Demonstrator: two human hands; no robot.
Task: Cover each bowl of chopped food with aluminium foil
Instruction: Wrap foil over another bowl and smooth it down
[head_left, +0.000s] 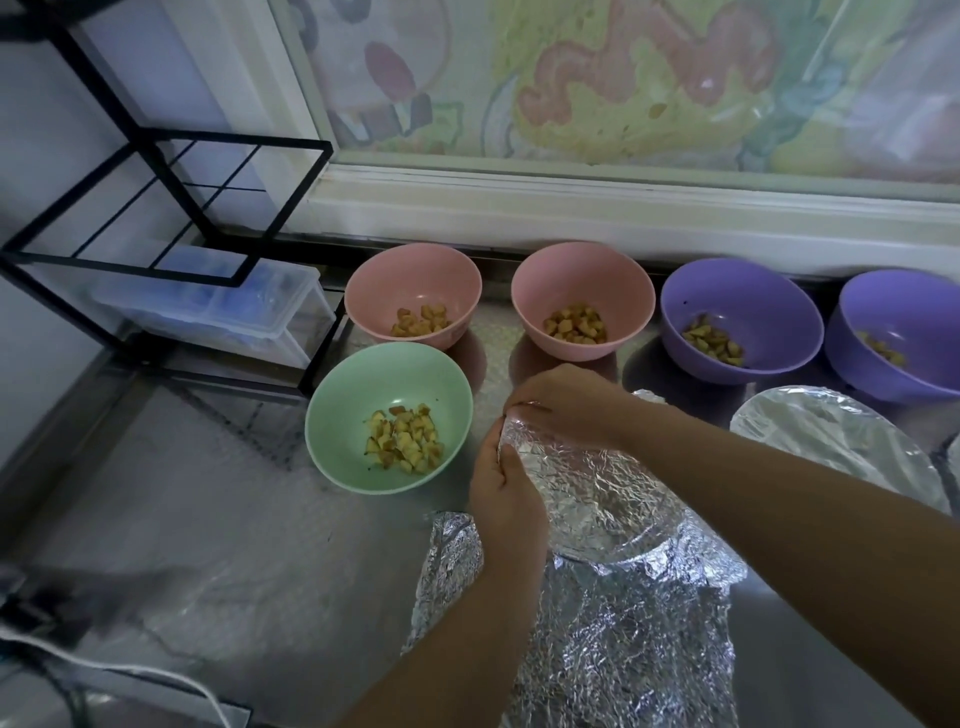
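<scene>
- My left hand (506, 501) is curled over the near-left edge of the foil sheet (597, 499), pinching it down against the rim of the bowl beneath. The bowl itself is completely hidden by the foil.
- My right hand (563, 402) reaches across from the right and grips the same sheet at the far-left edge, fingers bent over it. The two hands almost meet, so I judge I am crimping one stretch of rim between them.
- Holding both sides at once should keep the sheet taut, so it does not slide off while I fold.
- This bowl sits on the worktop (208, 519) directly in front of me, just right of the green bowl (353, 395).
- A long foil tail (623, 654) hangs off the near side towards me, crumpled and spread on the worktop. I think it needs tucking or tearing.
- To the right is a covered bowl (831, 441) with its foil drawn smooth, which looks finished.
- Five bowls stand open with chopped pieces inside: the green one, two pink bowls (395, 275) (571, 275) and two purple bowls (727, 291) (904, 301) lined up along the window ledge.
- The green bowl is near my left hand, so a wide elbow or a dragged sheet could nudge it.
- A black wire rack (171, 208) stands at the left over a clear plastic box (234, 312), well apart from my work.
- A white cable (130, 670) trails across the near-left corner.
</scene>
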